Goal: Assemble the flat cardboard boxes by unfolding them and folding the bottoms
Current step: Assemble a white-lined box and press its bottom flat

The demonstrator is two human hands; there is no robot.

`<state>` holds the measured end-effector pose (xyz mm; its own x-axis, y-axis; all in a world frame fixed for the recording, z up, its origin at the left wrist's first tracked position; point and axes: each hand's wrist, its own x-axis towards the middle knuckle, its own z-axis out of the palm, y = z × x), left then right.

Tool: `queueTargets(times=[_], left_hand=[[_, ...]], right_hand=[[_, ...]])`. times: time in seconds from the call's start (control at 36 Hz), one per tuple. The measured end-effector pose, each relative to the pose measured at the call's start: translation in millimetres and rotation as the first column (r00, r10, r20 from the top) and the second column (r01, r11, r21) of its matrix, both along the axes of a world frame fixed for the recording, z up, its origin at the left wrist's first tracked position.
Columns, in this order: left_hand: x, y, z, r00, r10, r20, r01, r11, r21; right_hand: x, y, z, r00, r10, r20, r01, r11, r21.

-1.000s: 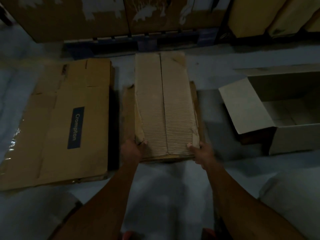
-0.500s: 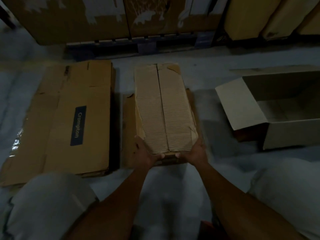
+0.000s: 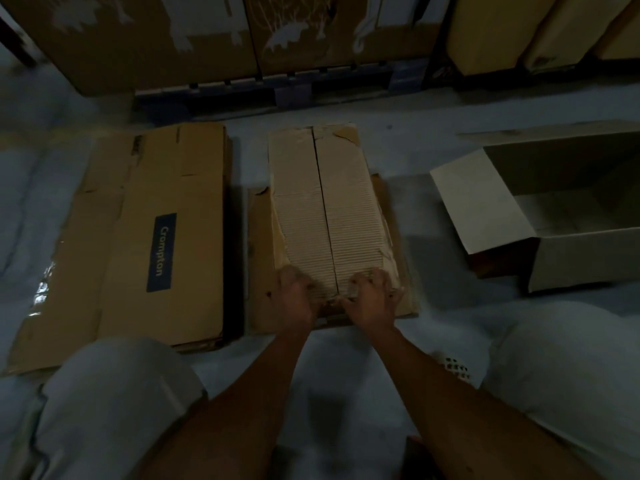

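A flattened carton (image 3: pixel 152 233) with a blue Crompton label lies on the floor (image 3: pixel 346 368) at left. At right an assembled box (image 3: pixel 568 237) lies on its side, open; anything inside is too dim to tell. In the centre the ribbed, worn box (image 3: pixel 325 220) shows its closed, seamed flaps. Both hands have slid inward since earlier: the left hand (image 3: pixel 296 296) and right hand (image 3: pixel 372 299) curl over its near edge beside the seam.

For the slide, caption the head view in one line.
Both hands, left and right, grip the near edge of a closed box, with flat cardboard and an open box beside.
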<state>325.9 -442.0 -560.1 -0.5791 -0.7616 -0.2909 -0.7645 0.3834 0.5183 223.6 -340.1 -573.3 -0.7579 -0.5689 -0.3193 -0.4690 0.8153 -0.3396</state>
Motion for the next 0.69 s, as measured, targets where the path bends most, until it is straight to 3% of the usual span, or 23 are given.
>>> queueTargets(times=[0.19,0.36,0.56,0.69], left_hand=[[-2.7,6.7,-1.8,0.998,-0.041,0.04,0.043,0.998,-0.051],[-2.2,-0.2,-5.8,0.992,-0.116,0.049,0.116,0.993,-0.01],[6.3,0.4,-8.7,0.984,-0.176,0.012,0.176,0.984,0.004],[6.6,2.6,-11.4,0.976,-0.216,0.017,0.216,0.976,-0.003]], right_hand=[[-2.4,-14.6,6.2,0.994,0.056,-0.098,-0.04,0.987,0.158],[-7.6,-15.4,3.6,0.983,0.114,-0.146,-0.093,0.985,0.145],[-6.8,-16.9,9.1,0.914,0.362,-0.182,-0.312,0.915,0.256],[-15.0,-25.9,24.7,0.774,0.592,-0.228,-0.518,0.797,0.31]])
